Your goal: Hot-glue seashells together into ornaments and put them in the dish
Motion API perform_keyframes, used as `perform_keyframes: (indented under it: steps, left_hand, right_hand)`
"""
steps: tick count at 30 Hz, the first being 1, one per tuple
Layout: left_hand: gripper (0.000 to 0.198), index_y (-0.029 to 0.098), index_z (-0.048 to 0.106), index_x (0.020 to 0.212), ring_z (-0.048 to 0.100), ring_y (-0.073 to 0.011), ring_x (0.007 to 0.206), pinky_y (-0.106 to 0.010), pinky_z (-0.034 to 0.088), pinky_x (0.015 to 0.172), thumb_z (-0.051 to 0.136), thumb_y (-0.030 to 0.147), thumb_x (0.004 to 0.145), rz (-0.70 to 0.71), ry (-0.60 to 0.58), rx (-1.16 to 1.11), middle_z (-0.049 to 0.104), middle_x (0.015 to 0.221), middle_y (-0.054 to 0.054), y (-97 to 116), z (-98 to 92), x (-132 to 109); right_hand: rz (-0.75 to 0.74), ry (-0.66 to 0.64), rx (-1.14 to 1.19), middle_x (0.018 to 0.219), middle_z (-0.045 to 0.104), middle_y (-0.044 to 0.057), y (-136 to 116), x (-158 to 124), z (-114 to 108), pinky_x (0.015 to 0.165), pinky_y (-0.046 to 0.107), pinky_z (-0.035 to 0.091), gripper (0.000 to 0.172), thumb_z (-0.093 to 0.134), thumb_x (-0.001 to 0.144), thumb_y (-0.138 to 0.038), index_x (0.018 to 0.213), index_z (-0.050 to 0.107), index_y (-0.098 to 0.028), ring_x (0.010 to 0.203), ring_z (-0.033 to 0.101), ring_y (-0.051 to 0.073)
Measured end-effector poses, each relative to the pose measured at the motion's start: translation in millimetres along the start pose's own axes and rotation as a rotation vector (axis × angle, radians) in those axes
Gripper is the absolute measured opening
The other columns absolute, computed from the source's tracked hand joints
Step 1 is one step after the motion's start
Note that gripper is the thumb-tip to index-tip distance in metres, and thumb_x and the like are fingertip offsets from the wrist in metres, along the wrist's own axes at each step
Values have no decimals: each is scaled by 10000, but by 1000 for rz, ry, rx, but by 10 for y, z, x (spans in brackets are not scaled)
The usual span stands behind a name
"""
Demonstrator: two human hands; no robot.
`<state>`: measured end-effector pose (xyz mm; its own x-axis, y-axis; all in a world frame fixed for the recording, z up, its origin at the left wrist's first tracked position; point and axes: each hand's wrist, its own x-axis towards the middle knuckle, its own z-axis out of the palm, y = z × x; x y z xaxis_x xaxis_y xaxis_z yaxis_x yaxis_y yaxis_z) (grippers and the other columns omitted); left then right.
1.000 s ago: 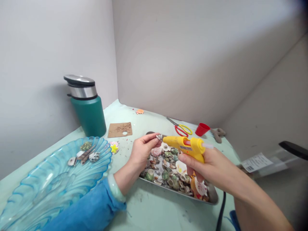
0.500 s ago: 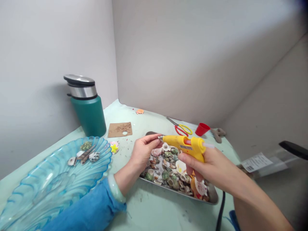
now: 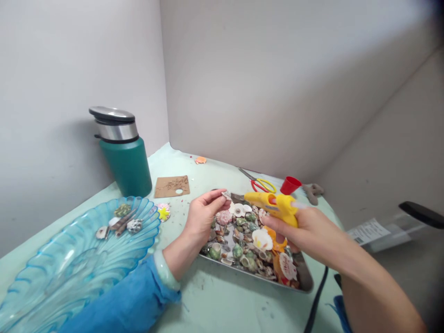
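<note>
Small shell piece [image 3: 225, 194] and glue gun [image 3: 272, 206] held above the shell tray [image 3: 305, 282].
Left hand [image 3: 203, 217] pinches the piece in a fingertip grip; right hand [image 3: 305, 230] is clenched on the gun, nozzle just beside the piece, apart; tray rests on the table [image 3: 222, 305]; blue dish [image 3: 76, 263] lies left.

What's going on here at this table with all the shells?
A person is working over a metal tray heaped with seashells. The left hand pinches a small shell piece above the tray, and the right hand grips a yellow glue gun, its nozzle pointing at that piece with a small gap between. A blue glass dish on the left holds a few shells; a green flask stands behind.
</note>
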<state>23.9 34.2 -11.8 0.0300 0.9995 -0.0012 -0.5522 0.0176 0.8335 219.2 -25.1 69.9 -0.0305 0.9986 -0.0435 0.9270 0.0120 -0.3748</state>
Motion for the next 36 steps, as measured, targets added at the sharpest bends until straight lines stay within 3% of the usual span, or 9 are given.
perform_keyframes:
  steps: [3, 5, 10, 15, 19, 24, 26, 36]
  left_hand:
    - [285, 101, 711, 891, 641, -122, 640, -259, 524, 693, 772, 219, 639, 11, 1, -6, 701, 683, -34, 13, 5, -6]
    - [274, 102, 711, 878, 631, -114, 621, -254, 521, 679, 771, 219, 638, 7, 0, -7, 693, 680, -28, 22, 10, -11]
    - [260, 110, 710, 881, 617, -105, 612, -249, 515, 666, 762, 222, 652, 9, -21, 3, 680, 687, -14, 20, 6, -12]
    - [263, 122, 711, 895, 614, -111, 611, -252, 505, 656, 760, 234, 661, -5, -64, 16, 675, 676, -15, 10, -9, -16]
    - [274, 124, 718, 887, 615, -119, 596, -246, 492, 628, 773, 244, 647, -59, -136, 24, 672, 649, -24, 13, 5, -45]
    - [251, 133, 726, 897, 623, -115, 622, -248, 492, 655, 764, 238, 673, -100, -268, 35, 697, 735, -43, 11, 18, -90]
    - [240, 134, 728, 895, 624, -115, 629, -253, 496, 670, 762, 235, 680, -109, -300, 35, 703, 750, -47, 10, 18, -99]
    - [219, 154, 717, 890, 668, -153, 752, -271, 517, 735, 758, 254, 699, -78, -349, 77, 728, 867, -56, -2, 26, -126]
  right_hand:
    - [-45, 50, -279, 605, 653, 52, -39, 69, 107, 483, 297, 339, 428, 481, 824, -602, 692, 587, -209, 559, 602, 227]
    - [-74, 10, -395, 659, 668, 62, -66, 103, 199, 496, 298, 309, 369, 502, 825, -565, 751, 571, -209, 627, 625, 258]
    - [-151, -88, -456, 794, 698, 63, -73, 121, 375, 534, 299, 292, 287, 592, 778, -482, 843, 541, -207, 721, 646, 276]
    - [-156, -125, -452, 842, 691, 52, -29, 119, 412, 561, 301, 313, 337, 660, 708, -503, 840, 561, -209, 767, 642, 275]
    - [-191, -130, -365, 815, 685, 47, -19, 76, 315, 567, 299, 336, 358, 685, 683, -517, 870, 613, -220, 762, 635, 267]
    - [-235, 139, -45, 856, 688, 24, -129, 25, 216, 569, 281, 392, 246, 583, 834, -424, 1004, 591, -246, 666, 614, 181]
    - [-278, 188, 81, 898, 685, 19, -183, 28, 238, 587, 270, 422, 218, 581, 850, -373, 1029, 574, -248, 677, 619, 165]
    - [-280, 193, 273, 810, 683, -3, -263, 26, 342, 573, 244, 421, 134, 549, 884, -303, 991, 587, -232, 653, 606, 139]
